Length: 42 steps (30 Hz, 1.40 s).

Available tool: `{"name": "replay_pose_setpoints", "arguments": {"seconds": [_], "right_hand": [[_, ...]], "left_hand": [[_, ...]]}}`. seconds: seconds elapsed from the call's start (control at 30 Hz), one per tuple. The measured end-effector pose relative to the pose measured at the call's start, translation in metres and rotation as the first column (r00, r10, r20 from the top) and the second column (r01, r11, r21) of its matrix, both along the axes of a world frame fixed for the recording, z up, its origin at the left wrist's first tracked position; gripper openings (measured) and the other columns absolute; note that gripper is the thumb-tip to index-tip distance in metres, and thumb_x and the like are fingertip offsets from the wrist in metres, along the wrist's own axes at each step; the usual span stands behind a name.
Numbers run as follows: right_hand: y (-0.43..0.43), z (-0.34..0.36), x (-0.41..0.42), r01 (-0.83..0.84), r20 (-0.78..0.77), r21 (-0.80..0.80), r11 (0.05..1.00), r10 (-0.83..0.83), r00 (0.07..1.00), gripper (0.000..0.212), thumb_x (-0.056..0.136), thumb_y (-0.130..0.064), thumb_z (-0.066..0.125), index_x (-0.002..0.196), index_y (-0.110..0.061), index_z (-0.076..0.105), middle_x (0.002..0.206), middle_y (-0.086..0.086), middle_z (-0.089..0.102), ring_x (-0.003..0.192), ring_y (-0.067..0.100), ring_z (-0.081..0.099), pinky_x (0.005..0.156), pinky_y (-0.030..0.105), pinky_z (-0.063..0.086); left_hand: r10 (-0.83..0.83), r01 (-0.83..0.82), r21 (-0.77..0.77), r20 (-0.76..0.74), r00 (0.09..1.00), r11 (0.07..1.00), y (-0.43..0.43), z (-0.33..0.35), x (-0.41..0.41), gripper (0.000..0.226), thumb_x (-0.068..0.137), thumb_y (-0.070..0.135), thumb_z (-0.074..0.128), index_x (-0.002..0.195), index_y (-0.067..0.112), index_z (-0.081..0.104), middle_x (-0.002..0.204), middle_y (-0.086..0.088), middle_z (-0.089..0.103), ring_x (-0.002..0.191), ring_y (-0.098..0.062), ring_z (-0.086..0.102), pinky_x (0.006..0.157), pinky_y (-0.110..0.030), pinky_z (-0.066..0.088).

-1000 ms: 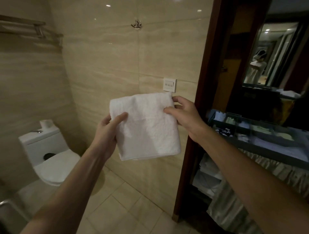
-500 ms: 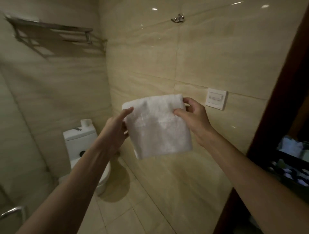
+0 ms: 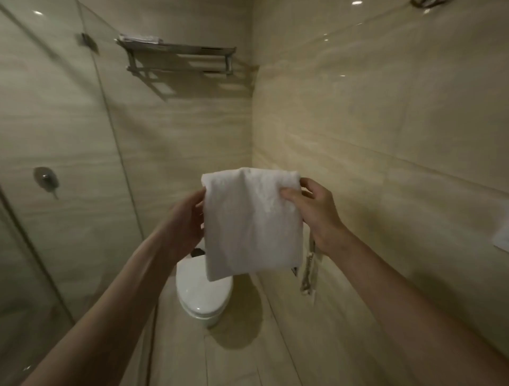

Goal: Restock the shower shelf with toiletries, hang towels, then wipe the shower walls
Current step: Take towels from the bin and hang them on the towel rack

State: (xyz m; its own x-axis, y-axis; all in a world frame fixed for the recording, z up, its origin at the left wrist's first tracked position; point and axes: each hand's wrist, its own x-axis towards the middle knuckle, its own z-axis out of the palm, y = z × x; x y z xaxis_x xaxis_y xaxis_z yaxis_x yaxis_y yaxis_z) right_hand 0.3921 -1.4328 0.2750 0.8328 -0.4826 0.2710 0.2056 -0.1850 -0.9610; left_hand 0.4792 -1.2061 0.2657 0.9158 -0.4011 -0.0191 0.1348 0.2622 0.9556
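Observation:
A folded white towel (image 3: 252, 223) hangs in front of me at chest height, held by its top corners. My left hand (image 3: 184, 223) grips its left edge and my right hand (image 3: 316, 212) pinches its upper right corner. High on the back wall is a metal towel rack (image 3: 179, 59) with a small folded white cloth (image 3: 140, 38) on its left end. The glass shower screen (image 3: 55, 137) stands at the left, with a shower valve (image 3: 45, 178) on the wall behind it.
A white toilet (image 3: 203, 292) with its lid down stands below the towel against the back wall. A metal hook (image 3: 424, 3) is at the top right of the tiled side wall. A white wall switch (image 3: 501, 239) shows at the right edge.
My view has swung left, away from the doorway and cart, towards the toilet, rack and shower glass. Both hands keep hold of the towel, which stays in front of me.

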Motion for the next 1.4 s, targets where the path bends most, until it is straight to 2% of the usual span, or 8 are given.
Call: {"name": "replay_pose_setpoints", "arguments": {"seconds": [0.07, 0.17, 0.27, 0.43, 0.63, 1.0, 1.27, 1.4], "right_hand": [[0.005, 0.003, 0.035, -0.032, -0.003, -0.035, 0.999, 0.031, 1.0, 0.025, 0.086, -0.026, 0.072, 0.112, -0.028, 0.07, 0.102, -0.009, 0.074, 0.097, 0.013, 0.071, 0.072, 0.023, 0.059], [0.012, 0.011, 0.093, -0.054, 0.001, -0.062, 0.997, 0.054, 0.999, 0.02, 0.086, -0.022, 0.07, 0.105, -0.028, 0.07, 0.102, -0.007, 0.074, 0.098, 0.015, 0.07, 0.084, 0.039, 0.061], [0.022, 0.024, 0.154, -0.045, 0.004, -0.077, 0.996, 0.046, 0.999, 0.019, 0.085, -0.023, 0.07, 0.104, -0.027, 0.07, 0.103, -0.006, 0.072, 0.099, 0.016, 0.069, 0.085, 0.041, 0.06], [0.035, 0.046, 0.237, -0.013, 0.048, -0.11, 0.994, 0.018, 0.999, 0.017, 0.083, -0.022, 0.066, 0.099, -0.024, 0.07, 0.099, -0.002, 0.071, 0.094, 0.017, 0.067, 0.078, 0.037, 0.058], [0.037, 0.063, 0.321, -0.05, 0.087, -0.128, 0.991, 0.061, 0.994, 0.009, 0.086, -0.017, 0.066, 0.093, -0.021, 0.07, 0.092, 0.001, 0.073, 0.079, 0.012, 0.071, 0.062, 0.027, 0.058], [0.015, 0.09, 0.502, -0.174, 0.166, -0.148, 0.974, 0.198, 0.966, 0.017, 0.085, -0.015, 0.068, 0.099, -0.024, 0.071, 0.096, 0.003, 0.075, 0.089, 0.022, 0.073, 0.081, 0.047, 0.061], [0.009, 0.15, 0.63, -0.373, 0.282, -0.188, 0.909, 0.413, 0.866, 0.021, 0.088, -0.019, 0.069, 0.102, -0.035, 0.067, 0.098, -0.008, 0.076, 0.086, 0.008, 0.074, 0.077, 0.034, 0.063], [0.018, 0.177, 0.686, -0.53, 0.276, -0.22, 0.819, 0.574, 0.771, 0.031, 0.088, -0.015, 0.071, 0.112, -0.033, 0.064, 0.108, -0.006, 0.074, 0.095, 0.012, 0.073, 0.082, 0.038, 0.062]], "left_hand": [[0.014, -0.013, -0.06, 0.01, 1.0, 0.998, 0.007, -0.002, 0.036, 0.026, 0.093, 0.038, 0.057, 0.08, 0.018, 0.066, 0.07, 0.0, 0.048, 0.066, -0.015, 0.045, 0.063, -0.032, 0.033], [0.061, -0.06, -0.034, 0.054, 0.997, 0.998, 0.018, 0.004, 0.087, 0.034, 0.093, 0.043, 0.061, 0.108, 0.014, 0.071, 0.093, -0.003, 0.068, 0.085, -0.017, 0.062, 0.075, -0.032, 0.046], [0.105, -0.111, 0.026, 0.173, 0.979, 0.994, 0.029, 0.016, 0.134, 0.03, 0.092, 0.025, 0.068, 0.119, 0.012, 0.07, 0.116, -0.01, 0.073, 0.103, -0.026, 0.067, 0.085, -0.037, 0.054], [0.168, -0.186, 0.037, 0.294, 0.941, 0.982, 0.043, 0.041, 0.212, 0.037, 0.085, 0.019, 0.074, 0.12, 0.008, 0.069, 0.109, -0.008, 0.075, 0.098, -0.022, 0.073, 0.07, -0.026, 0.057], [0.238, -0.268, 0.045, 0.334, 0.912, 0.962, 0.045, 0.062, 0.297, 0.017, 0.089, 0.012, 0.07, 0.104, 0.005, 0.074, 0.09, -0.006, 0.076, 0.078, -0.015, 0.071, 0.062, -0.021, 0.055], [0.287, -0.301, -0.018, 0.363, 0.887, 0.953, 0.029, 0.087, 0.461, 0.011, 0.087, 0.003, 0.069, 0.097, 0.006, 0.073, 0.09, -0.006, 0.076, 0.081, -0.015, 0.072, 0.075, -0.029, 0.052], [0.273, -0.244, -0.124, 0.496, 0.825, 0.962, 0.043, 0.137, 0.564, 0.052, 0.083, 0.011, 0.075, 0.133, 0.018, 0.063, 0.128, -0.016, 0.066, 0.113, -0.033, 0.066, 0.087, -0.044, 0.057], [0.34, -0.314, -0.142, 0.529, 0.777, 0.939, 0.058, 0.165, 0.602, 0.056, 0.082, 0.003, 0.072, 0.134, 0.021, 0.061, 0.13, -0.019, 0.065, 0.109, -0.036, 0.067, 0.078, -0.043, 0.061]]}}
